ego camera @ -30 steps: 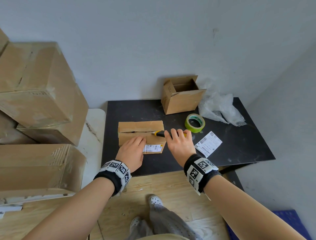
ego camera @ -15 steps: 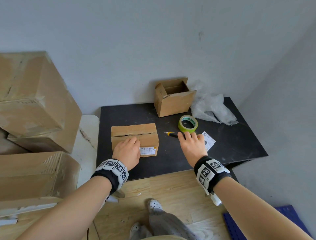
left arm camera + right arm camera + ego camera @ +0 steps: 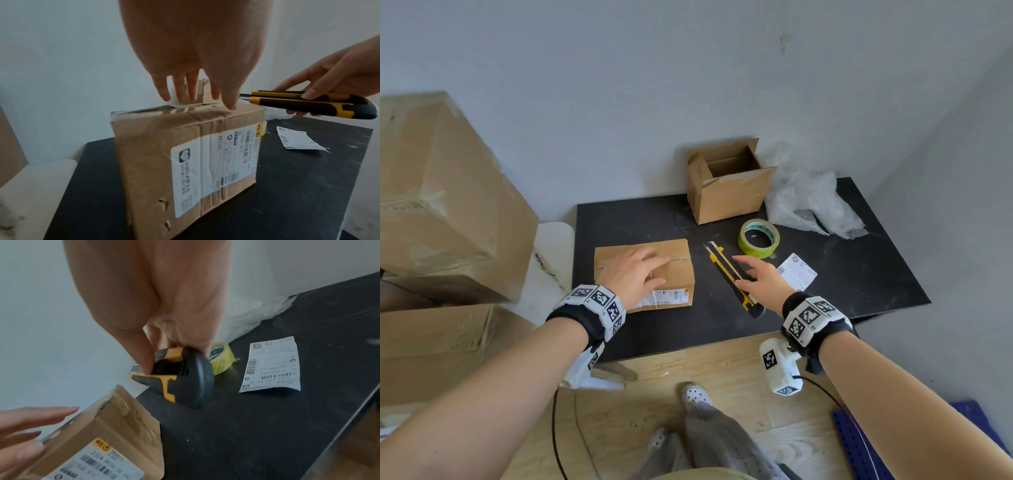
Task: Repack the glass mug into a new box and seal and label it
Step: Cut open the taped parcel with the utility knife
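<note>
A taped cardboard box point(image 3: 678, 270) with a shipping label on its near side lies on the black table point(image 3: 842, 274). My left hand point(image 3: 637, 270) rests on its top with straight fingers point(image 3: 193, 91), close to the taped seam. My right hand point(image 3: 756, 277) grips a yellow and black utility knife point(image 3: 726, 267) just right of the box, with the knife's tip pointing away from me. The knife point(image 3: 308, 104) is level with the box's top edge. An open empty cardboard box point(image 3: 729, 192) stands at the back. No glass mug shows in any view.
A green tape roll point(image 3: 758, 238) and a loose shipping label point(image 3: 796, 275) lie right of the knife. Crumpled bubble wrap point(image 3: 808, 205) sits at the back right. Large cardboard boxes point(image 3: 441, 205) are stacked to the left of the table.
My right hand has closed round the knife and lifted it beside the box. My left hand has moved from the box's near side up onto its top.
</note>
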A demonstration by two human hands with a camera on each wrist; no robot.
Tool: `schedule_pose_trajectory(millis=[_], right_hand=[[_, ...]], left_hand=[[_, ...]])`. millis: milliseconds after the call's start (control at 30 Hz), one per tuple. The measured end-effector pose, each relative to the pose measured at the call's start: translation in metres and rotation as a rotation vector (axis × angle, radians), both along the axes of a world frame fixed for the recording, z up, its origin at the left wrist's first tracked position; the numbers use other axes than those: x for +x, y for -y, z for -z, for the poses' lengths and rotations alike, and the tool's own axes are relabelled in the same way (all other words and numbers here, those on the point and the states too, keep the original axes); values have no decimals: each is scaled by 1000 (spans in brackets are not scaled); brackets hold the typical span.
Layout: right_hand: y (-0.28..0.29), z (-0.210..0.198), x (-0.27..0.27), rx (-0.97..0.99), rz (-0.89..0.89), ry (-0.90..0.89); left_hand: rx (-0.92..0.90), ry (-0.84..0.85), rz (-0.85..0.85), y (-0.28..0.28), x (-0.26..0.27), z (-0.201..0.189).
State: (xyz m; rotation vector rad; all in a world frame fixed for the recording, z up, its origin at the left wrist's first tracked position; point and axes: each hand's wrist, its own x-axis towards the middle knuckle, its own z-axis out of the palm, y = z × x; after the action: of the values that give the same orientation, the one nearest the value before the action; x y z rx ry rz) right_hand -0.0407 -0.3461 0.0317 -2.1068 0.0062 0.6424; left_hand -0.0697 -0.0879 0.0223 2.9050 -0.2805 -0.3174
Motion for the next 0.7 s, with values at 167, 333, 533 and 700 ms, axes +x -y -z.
schedule_pose_trajectory(millis=[167, 333, 533, 700], right_hand=[[3, 2, 13, 70, -13, -106], [1, -1, 22, 92, -12, -150], [2, -5, 25, 87, -58, -187], [3, -6, 28, 58, -111, -182]], left_hand=[[0, -97, -15, -7, 11, -2], [-29, -138, -30, -8, 14, -7], [-1, -175, -53, -10, 17, -11], [10, -206, -63, -10, 18, -14]])
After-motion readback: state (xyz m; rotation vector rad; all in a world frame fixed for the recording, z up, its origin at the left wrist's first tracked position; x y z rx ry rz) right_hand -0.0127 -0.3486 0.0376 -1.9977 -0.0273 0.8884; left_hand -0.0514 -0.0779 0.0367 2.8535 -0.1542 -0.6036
